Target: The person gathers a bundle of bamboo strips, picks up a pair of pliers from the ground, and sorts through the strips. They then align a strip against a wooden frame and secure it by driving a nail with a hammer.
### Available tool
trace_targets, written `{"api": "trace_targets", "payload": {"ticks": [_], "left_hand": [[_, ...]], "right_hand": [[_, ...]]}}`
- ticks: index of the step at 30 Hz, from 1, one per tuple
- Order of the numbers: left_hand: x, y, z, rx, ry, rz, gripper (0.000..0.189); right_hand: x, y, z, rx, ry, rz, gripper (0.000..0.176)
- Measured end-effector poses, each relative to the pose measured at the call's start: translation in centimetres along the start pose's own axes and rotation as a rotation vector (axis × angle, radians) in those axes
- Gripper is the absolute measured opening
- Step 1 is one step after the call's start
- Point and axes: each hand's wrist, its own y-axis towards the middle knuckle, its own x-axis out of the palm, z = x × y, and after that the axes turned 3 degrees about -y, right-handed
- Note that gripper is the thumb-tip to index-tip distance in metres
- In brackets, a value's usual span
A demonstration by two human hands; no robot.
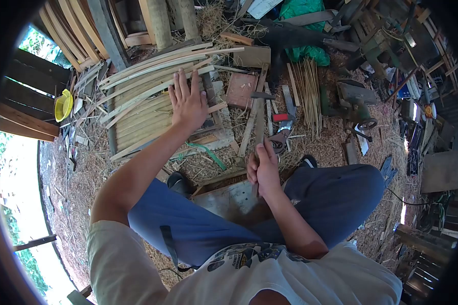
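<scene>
My right hand [264, 169] is closed around the wooden handle of a hammer [260, 119], which is held upright with its dark metal head at the top. My left hand [188, 104] lies with fingers stretched over a panel of thin wooden slats [145, 122], its fingertips at a pale strip laid across them. Several long, loose, slightly bent strips [163, 63] lie over the panel's far side. A tool with a red part [281, 117] and a grey metal piece lies on the ground just beyond my right hand.
A reddish square board [241, 90] and a bundle of thin sticks [310, 96] lie ahead. A green ribbon [208, 152] is near the panel. A vise-like machine with a handwheel [367, 123] stands at right. A yellow container [63, 105] is at left. Shavings cover the ground.
</scene>
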Motion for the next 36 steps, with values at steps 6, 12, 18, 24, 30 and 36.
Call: {"api": "trace_targets", "payload": {"ticks": [6,12,18,24,30,36], "left_hand": [[0.0,0.1,0.0,0.011,-0.012,0.008,0.07],[-0.1,0.0,0.2,0.015,0.011,0.002,0.071],[-0.1,0.0,0.4,0.014,0.016,0.003,0.071],[-0.2,-0.1,0.3,0.015,0.02,0.014,0.071],[-0.1,-0.1,0.3,0.011,0.02,0.038,0.069],[-0.2,-0.2,0.4,0.008,-0.003,0.048,0.069]], "right_hand": [[0.2,0.0,0.7,0.016,-0.014,-0.05,0.046],[0.2,-0.2,1.2,-0.043,-0.249,-0.132,0.048],[0.7,-0.3,2.3,-0.099,-0.234,-0.117,0.051],[0.2,0.6,3.1,-0.172,-0.355,-0.11,0.051],[-1.4,1.7,2.6,-0.537,-0.725,0.098,0.052],[0.7,-1.6,-2.0,-0.571,-1.142,0.047,0.054]]}}
